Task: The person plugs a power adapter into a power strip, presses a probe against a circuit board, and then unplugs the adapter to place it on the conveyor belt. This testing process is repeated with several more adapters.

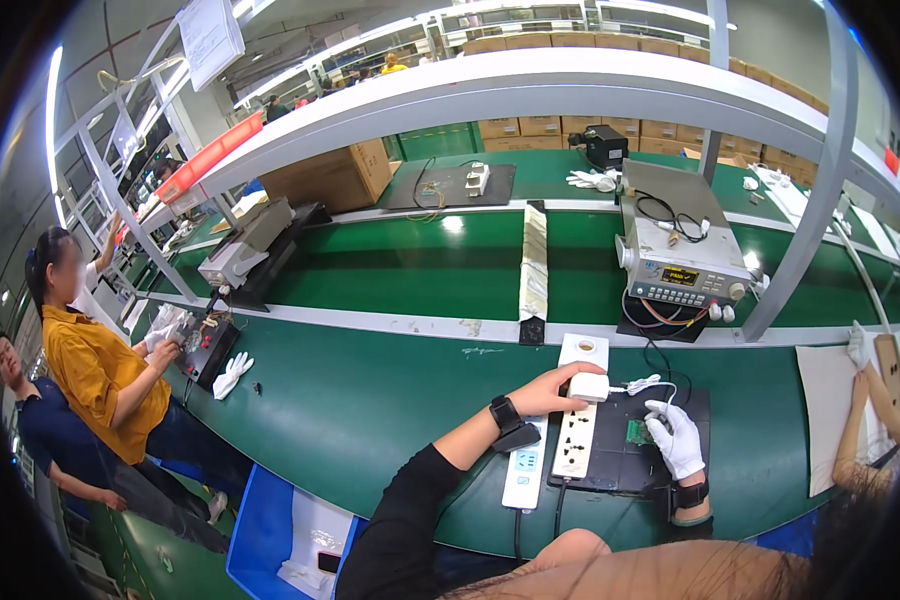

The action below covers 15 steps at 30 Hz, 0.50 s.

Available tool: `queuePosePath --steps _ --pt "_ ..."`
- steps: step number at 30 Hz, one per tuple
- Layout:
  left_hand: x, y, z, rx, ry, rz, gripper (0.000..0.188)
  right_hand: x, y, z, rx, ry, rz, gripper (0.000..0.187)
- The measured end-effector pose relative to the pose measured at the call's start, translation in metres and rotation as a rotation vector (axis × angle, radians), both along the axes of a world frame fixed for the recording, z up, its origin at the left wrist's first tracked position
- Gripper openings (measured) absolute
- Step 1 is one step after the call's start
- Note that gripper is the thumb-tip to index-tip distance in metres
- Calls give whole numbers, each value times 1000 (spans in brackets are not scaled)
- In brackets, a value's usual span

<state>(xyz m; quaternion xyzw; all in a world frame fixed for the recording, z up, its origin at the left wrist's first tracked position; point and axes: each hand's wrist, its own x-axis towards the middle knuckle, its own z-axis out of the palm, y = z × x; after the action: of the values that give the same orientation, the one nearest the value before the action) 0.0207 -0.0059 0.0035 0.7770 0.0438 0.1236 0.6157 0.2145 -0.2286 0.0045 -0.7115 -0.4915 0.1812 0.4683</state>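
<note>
My bare left hand (548, 392) grips a white power adapter (589, 387), thumb and fingers around its sides. The adapter sits on the upper part of a white power strip (573, 440). From its right side a thin white cable (642, 384) loops toward my right hand (677, 440), which wears a white glove. The gloved fingers are bent together over the edge of a small green circuit board (638, 432); what they pinch is hidden. Under the board lies a black mat (610, 478). A second white power strip (522, 475) stands left of the first.
Behind the strips stands a grey bench instrument (685, 265) with a lit display. A white glove (233, 375) lies on the green bench (370, 400) at left. Below is a blue bin (260, 530). A person in yellow (100, 370) works at left; another person's arms (858, 420) rest at right.
</note>
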Motion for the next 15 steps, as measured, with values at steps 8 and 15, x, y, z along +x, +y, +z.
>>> queuePosePath --steps 8,15 --pt "0 0 -1 5 0 0 60 -1 0 0 -14 23 -9 28" --pt "0 1 -1 -15 -9 -5 60 1 2 -4 -7 34 -5 28"
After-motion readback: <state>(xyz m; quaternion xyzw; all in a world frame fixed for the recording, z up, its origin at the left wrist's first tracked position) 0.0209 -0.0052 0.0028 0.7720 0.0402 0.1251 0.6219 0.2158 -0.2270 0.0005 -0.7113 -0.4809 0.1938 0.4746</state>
